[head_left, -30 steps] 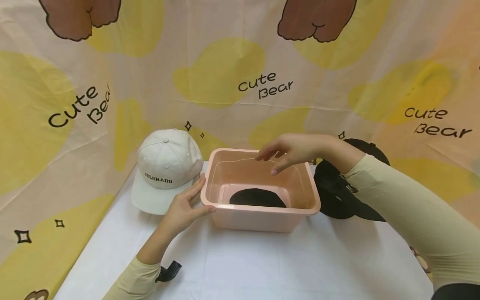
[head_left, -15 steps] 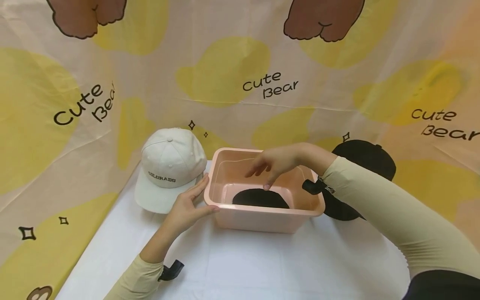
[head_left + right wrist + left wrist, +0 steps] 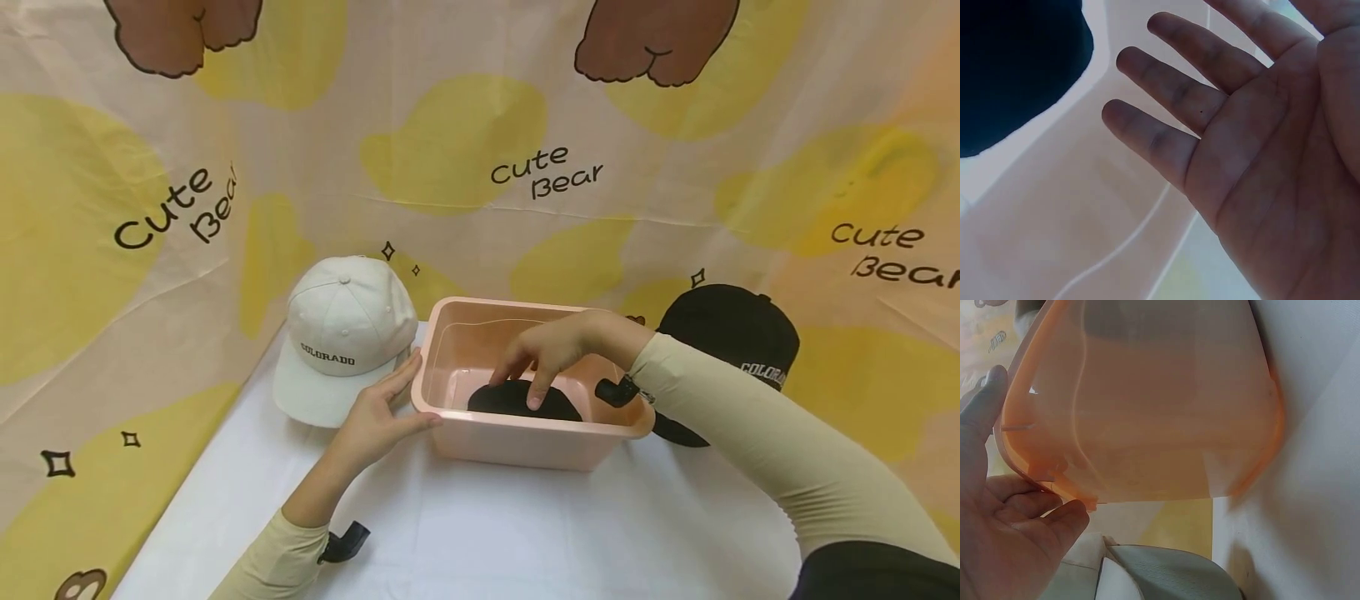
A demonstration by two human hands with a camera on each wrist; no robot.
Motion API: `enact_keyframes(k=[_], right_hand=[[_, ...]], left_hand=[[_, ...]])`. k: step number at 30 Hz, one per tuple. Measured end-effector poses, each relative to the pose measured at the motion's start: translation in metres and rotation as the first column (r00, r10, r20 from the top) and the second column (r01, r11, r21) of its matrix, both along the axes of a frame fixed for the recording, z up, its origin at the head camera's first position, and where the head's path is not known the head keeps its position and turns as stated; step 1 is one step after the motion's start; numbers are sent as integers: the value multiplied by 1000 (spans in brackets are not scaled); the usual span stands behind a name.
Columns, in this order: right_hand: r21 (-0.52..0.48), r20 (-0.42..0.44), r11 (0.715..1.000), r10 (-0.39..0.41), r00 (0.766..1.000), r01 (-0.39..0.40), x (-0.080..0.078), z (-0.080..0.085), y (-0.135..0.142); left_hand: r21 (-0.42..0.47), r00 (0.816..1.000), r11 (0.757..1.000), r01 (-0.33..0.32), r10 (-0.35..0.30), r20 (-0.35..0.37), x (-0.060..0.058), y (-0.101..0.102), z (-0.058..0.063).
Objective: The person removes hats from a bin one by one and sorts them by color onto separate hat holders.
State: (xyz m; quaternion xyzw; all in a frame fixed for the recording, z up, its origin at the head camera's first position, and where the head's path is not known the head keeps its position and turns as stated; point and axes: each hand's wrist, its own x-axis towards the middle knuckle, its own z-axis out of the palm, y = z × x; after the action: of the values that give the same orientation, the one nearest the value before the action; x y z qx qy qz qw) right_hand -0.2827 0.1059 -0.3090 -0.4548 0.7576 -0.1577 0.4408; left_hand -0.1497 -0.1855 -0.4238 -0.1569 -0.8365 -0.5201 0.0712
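Note:
A pink plastic bin (image 3: 517, 448) stands on the white tabletop. My left hand (image 3: 382, 421) grips its near left corner, thumb on the front rim and fingers along the left side. The left wrist view has those fingers curled at the rim of the bin (image 3: 1147, 425). Inside the bin lies a rounded black thing (image 3: 498, 402), shaped like a cap's crown, its lower part hidden by the front wall. My right hand (image 3: 558, 346) reaches down into the bin, fingertips right at its top. Spread, nearly straight fingers of the right hand (image 3: 1260, 150) show in the right wrist view.
Left of the bin sits a white cap (image 3: 345, 325) lettered COLORADO, its brim toward the front. A black cap (image 3: 727, 329) with similar white lettering is at the right, partly behind my right sleeve (image 3: 750, 433). A patterned cloth (image 3: 442, 150) hangs behind.
My right hand has moved down and toward the front inside the bin, from above it to the black thing. The left hand has stayed on the bin's corner.

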Motion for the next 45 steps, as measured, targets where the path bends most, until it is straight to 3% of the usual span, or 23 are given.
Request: enact_keyframes(k=[10, 23, 27, 33, 40, 45], right_hand=[[2, 0, 999, 39, 999, -39, 1, -15, -4], [-26, 67, 995, 100, 993, -98, -1, -25, -6], [-29, 110, 997, 76, 991, -73, -1, -25, -5], [-1, 143, 1000, -26, 989, 26, -4, -22, 0], [-28, 62, 998, -58, 996, 60, -10, -18, 7], [1, -154, 999, -51, 987, 52, -14, -14, 10]], left_hand=[[-17, 1000, 1000, -9, 9, 6, 2, -1, 2], [-2, 1000, 1000, 3, -3, -7, 2, 1, 1], [3, 1000, 1000, 5, -5, -1, 1, 1, 1], [-2, 1000, 1000, 8, -8, -1, 0, 0, 0], [-5, 1000, 1000, 10, -10, -10, 1, 0, 0], [-2, 1000, 1000, 12, -13, -16, 0, -1, -2]])
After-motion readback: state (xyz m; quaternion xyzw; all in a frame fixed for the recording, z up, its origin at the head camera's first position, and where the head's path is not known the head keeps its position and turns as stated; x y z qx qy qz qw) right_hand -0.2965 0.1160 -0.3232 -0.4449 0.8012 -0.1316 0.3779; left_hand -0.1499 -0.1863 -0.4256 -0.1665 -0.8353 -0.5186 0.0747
